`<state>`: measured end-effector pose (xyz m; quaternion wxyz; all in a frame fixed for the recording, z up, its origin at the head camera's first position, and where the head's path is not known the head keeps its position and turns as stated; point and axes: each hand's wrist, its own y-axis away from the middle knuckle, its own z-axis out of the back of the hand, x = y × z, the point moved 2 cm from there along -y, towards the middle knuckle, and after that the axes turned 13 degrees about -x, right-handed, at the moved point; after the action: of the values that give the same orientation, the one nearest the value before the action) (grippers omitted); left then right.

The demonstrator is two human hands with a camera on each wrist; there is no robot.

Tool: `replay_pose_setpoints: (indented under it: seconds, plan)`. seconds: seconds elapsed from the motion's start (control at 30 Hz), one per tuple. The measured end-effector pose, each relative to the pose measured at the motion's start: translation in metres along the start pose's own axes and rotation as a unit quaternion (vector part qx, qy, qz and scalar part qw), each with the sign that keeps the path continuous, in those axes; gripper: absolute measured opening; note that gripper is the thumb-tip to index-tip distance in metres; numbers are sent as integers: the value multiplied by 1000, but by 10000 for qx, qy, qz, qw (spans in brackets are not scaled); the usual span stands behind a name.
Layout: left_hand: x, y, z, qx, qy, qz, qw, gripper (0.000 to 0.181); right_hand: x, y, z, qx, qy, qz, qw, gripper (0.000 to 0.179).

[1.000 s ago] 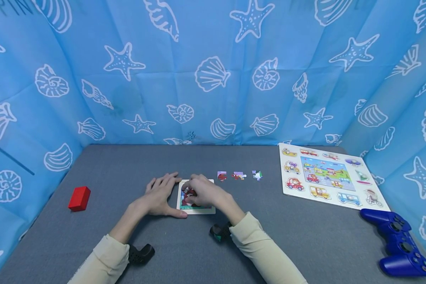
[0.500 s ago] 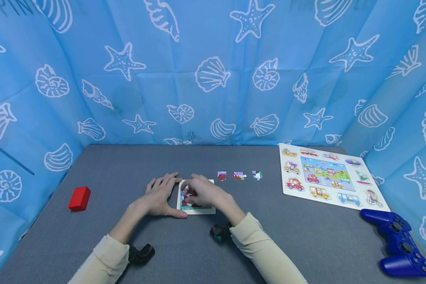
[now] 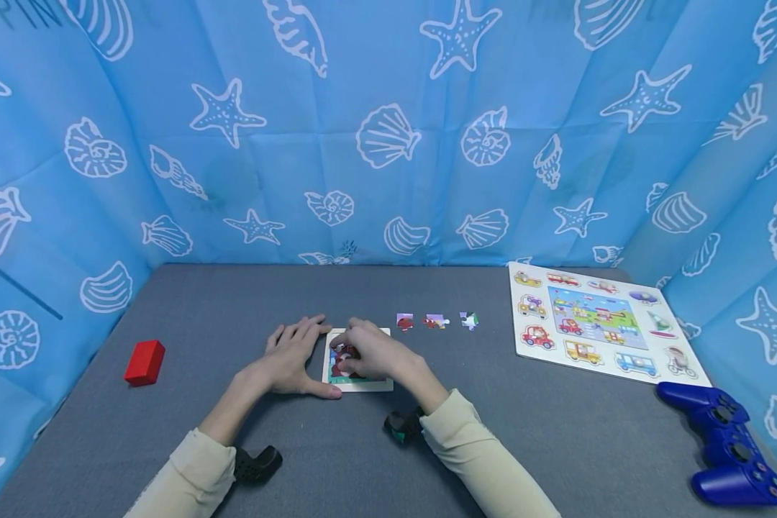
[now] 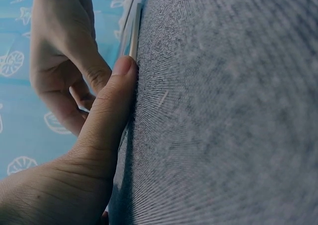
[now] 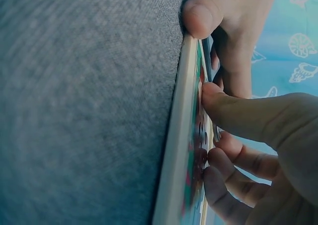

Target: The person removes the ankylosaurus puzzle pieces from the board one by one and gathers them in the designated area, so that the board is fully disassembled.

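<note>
A small jigsaw puzzle in a pale wooden tray lies on the grey table, its red, blue and green picture partly covered by the hands. My left hand is spread at the tray's left side; its thumb touches the near edge, a fingertip the far corner. My right hand is over the picture with bent fingers. In the right wrist view, thumb and index finger pinch a thin puzzle piece that stands slightly tilted off the surface, and other fingertips touch the picture. Most of that piece is hidden.
Three loose puzzle pieces lie behind the tray: a purple-red one, another and a green-white one. A vehicle peg board and blue game controller are at right. A red block lies left.
The right hand's fingers shift very slightly over the puzzle picture. The left hand, tray and loose pieces stay in place.
</note>
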<state>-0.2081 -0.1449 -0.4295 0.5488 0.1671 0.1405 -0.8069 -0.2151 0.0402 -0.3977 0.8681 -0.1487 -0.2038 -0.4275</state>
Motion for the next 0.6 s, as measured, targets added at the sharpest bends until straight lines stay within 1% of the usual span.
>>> replay_pose_setpoints:
  seconds: [0.23,0.37,0.6]
  plan:
    - [1,1,-1,-2,70,-17,10000,120,1,1,0,-67,42,42,10000,34]
    - [1,1,0,-14,4,14,10000,118,2,1,0,-133,47,75,9999,32]
    - [0,1,1,-23,-7,45,10000,117,1,3,3,-244,-40,-17,9997,33]
